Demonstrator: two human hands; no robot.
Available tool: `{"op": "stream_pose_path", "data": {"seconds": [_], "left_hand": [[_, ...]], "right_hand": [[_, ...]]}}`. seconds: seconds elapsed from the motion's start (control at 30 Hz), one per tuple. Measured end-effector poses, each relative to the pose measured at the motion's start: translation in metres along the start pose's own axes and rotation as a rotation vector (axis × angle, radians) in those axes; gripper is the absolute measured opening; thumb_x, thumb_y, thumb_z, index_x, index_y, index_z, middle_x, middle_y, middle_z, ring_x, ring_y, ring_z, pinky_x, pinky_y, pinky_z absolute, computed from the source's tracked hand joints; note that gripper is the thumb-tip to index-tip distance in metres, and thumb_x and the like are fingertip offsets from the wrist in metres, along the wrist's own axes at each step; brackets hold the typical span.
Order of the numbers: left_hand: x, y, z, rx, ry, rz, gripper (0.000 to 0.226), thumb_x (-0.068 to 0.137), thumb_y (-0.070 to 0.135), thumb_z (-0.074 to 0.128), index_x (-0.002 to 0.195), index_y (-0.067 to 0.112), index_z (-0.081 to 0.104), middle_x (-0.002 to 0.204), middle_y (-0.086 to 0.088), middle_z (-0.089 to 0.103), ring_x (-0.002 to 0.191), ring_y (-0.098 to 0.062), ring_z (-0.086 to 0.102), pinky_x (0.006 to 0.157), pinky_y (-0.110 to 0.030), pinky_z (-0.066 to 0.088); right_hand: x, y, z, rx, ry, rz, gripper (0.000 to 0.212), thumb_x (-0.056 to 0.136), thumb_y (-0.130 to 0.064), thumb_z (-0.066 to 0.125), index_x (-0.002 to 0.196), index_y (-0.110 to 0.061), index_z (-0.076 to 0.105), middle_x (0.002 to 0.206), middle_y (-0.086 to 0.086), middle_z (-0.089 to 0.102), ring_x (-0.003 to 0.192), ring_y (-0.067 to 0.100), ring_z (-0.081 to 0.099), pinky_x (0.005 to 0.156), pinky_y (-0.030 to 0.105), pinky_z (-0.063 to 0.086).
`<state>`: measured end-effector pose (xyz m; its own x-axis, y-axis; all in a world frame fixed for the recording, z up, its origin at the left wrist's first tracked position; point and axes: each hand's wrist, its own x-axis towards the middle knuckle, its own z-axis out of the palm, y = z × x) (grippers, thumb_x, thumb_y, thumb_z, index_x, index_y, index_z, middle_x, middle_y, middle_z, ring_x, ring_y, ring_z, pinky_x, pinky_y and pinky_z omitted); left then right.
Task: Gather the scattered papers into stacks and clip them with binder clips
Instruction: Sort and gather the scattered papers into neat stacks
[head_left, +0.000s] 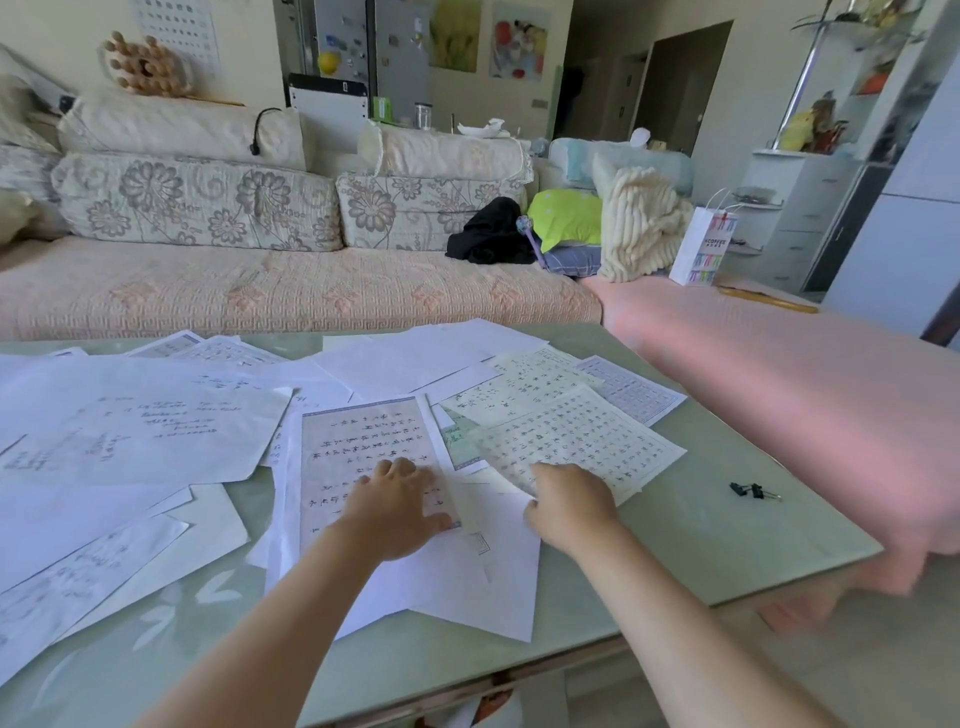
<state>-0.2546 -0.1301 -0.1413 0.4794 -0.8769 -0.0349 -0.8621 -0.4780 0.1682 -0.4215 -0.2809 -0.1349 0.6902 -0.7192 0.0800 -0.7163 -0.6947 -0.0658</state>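
I see loose papers lying flat and overlapping across the worktop, some blank, some handwritten. A bordered calligraphy sheet lies at centre. Just right of it is a gridded sheet, its near corner curled up. Black binder clips lie together on bare worktop, well right of the papers.
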Motion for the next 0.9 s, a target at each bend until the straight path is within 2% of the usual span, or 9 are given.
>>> {"op": "stream_pose_path", "data": {"seconds": [0.1,0.23,0.37,0.47,0.53,0.63,0.73,0.8,0.9], "left_hand": [[0.002,0.01,-0.004,-0.02,0.233,0.107,0.067,0.088,0.052,0.056,0.146,0.026,0.034,0.147,0.006,0.037,0.136,-0.019,0.032,0.108,-0.037,0.032],[0.001,0.017,-0.016,0.034,0.529,0.306,0.073,0.076,0.04,0.073,0.141,0.023,0.044,0.143,0.002,0.045,0.135,-0.023,0.038,0.112,-0.041,0.029],[-0.004,-0.001,-0.026,0.13,0.606,0.312,0.065,0.067,0.031,0.08,0.128,0.026,0.059,0.128,0.005,0.061,0.119,-0.022,0.055,0.108,-0.042,0.032],[-0.019,-0.02,-0.035,0.089,0.529,0.208,0.029,0.084,0.025,0.067,0.111,0.036,0.07,0.102,0.009,0.073,0.091,-0.018,0.068,0.079,-0.03,0.048],[-0.028,-0.035,-0.038,0.08,0.416,0.121,0.027,0.095,0.03,0.052,0.112,0.041,0.069,0.104,0.011,0.072,0.093,-0.016,0.067,0.072,-0.026,0.05],[-0.045,-0.052,-0.043,0.078,0.214,0.081,0.029,0.095,0.035,0.049,0.116,0.046,0.066,0.113,0.015,0.069,0.103,-0.011,0.063,0.08,-0.025,0.051],[-0.061,-0.062,-0.046,-0.071,-0.006,0.005,0.033,0.084,0.064,0.055,0.113,0.051,0.065,0.111,0.022,0.067,0.105,-0.005,0.061,0.089,-0.025,0.048],[-0.066,-0.069,-0.044,-0.256,-0.074,-0.01,0.044,0.077,0.079,0.048,0.109,0.053,0.065,0.106,0.023,0.069,0.099,0.0,0.063,0.091,-0.027,0.049],[-0.061,-0.085,-0.039,-0.324,0.058,-0.02,0.04,0.086,0.068,0.049,0.114,0.045,0.066,0.119,0.019,0.065,0.107,-0.002,0.058,0.091,-0.028,0.049]], "right_hand": [[-0.005,-0.009,-0.008,-0.066,0.105,-0.052,0.007,0.087,-0.011,0.055,0.084,-0.016,0.059,0.089,0.007,0.068,0.08,0.029,0.066,0.057,0.027,0.033],[-0.003,-0.022,-0.009,0.026,0.43,-0.188,0.008,0.074,-0.013,0.07,0.071,-0.018,0.065,0.062,-0.002,0.066,0.053,0.023,0.063,0.044,0.021,0.025],[-0.002,-0.04,-0.012,0.235,0.448,-0.498,0.025,0.086,-0.016,0.052,0.095,-0.028,0.072,0.089,-0.011,0.071,0.079,0.015,0.064,0.06,0.027,0.05],[-0.002,-0.059,-0.012,0.34,0.292,-0.566,0.033,0.087,-0.015,0.056,0.108,-0.029,0.076,0.118,-0.008,0.07,0.107,0.017,0.061,0.092,0.029,0.048],[-0.003,-0.071,-0.012,0.426,0.016,-0.438,0.037,0.087,-0.027,0.054,0.118,-0.027,0.074,0.145,-0.004,0.053,0.134,0.016,0.043,0.112,0.032,0.033],[-0.001,-0.087,-0.02,0.716,-0.335,-0.198,0.053,0.082,-0.046,0.036,0.107,-0.02,0.075,0.139,-0.003,0.056,0.131,0.015,0.045,0.104,0.035,0.037],[0.01,-0.099,-0.022,0.788,-0.342,-0.043,0.044,0.091,-0.041,0.041,0.096,-0.016,0.076,0.104,0.0,0.071,0.102,0.02,0.063,0.085,0.031,0.045],[0.019,-0.104,-0.015,0.749,-0.291,-0.019,0.027,0.09,-0.031,0.05,0.09,-0.016,0.073,0.086,0.0,0.065,0.085,0.022,0.062,0.079,0.029,0.042],[0.03,-0.113,-0.004,0.621,-0.26,0.092,0.045,0.087,-0.022,0.056,0.132,-0.023,0.06,0.129,0.0,0.056,0.124,0.022,0.051,0.092,0.029,0.043]]}}
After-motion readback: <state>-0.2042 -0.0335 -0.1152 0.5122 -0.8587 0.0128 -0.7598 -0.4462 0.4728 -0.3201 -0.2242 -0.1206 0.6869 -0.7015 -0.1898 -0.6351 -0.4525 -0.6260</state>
